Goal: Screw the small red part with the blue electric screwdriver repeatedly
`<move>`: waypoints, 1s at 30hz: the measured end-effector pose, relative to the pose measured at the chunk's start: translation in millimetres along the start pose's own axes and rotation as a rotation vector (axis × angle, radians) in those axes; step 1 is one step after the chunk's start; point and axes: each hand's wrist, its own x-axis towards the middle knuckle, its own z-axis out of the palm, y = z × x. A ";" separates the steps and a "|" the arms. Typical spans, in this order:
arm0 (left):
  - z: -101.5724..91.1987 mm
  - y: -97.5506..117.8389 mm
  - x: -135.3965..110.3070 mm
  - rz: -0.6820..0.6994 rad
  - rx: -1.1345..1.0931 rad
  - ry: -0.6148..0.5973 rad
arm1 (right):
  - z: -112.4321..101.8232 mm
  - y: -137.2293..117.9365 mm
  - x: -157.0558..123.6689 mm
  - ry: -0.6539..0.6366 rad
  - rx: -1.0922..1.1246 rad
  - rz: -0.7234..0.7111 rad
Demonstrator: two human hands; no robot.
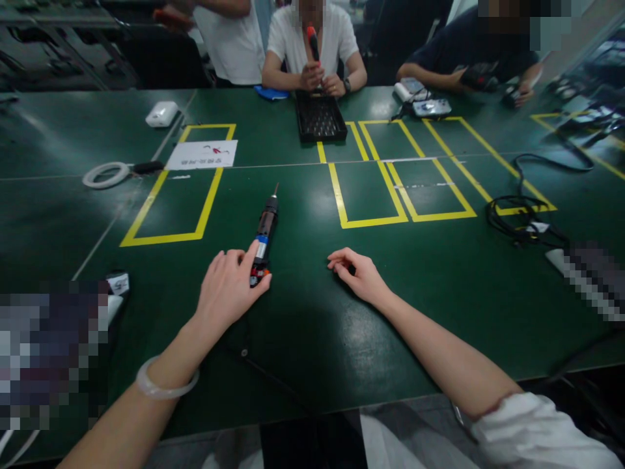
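Note:
An electric screwdriver point(266, 225) lies on the green table point(303, 326), its tip pointing away from me. My left hand point(228, 286) rests over its near end, fingers curled loosely and the forefinger lying along the barrel; it touches the tool without a firm grip. A pale bangle sits on that wrist. My right hand point(356, 273) lies on the table a little to the right of the tool, fingers bent and apart, holding nothing.
Yellow tape rectangles point(371, 195) mark the table. A black tray point(319, 117) stands far centre before a person holding a red tool. A white tape roll point(105, 174), a paper sheet point(202, 154), a white box point(162, 114) and coiled black cable point(517, 215) lie around.

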 end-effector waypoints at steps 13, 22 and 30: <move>16.6 -151.5 -24.3 -0.218 0.311 -0.167 | 0.0 -1.6 0.5 -0.041 -0.040 0.011; 7.3 -122.9 -38.6 -0.275 0.278 0.103 | -1.3 -5.0 0.9 -0.065 -0.059 0.020; 0.6 -104.6 -28.6 -0.360 0.261 0.180 | -0.6 -4.7 1.1 -0.076 -0.082 0.023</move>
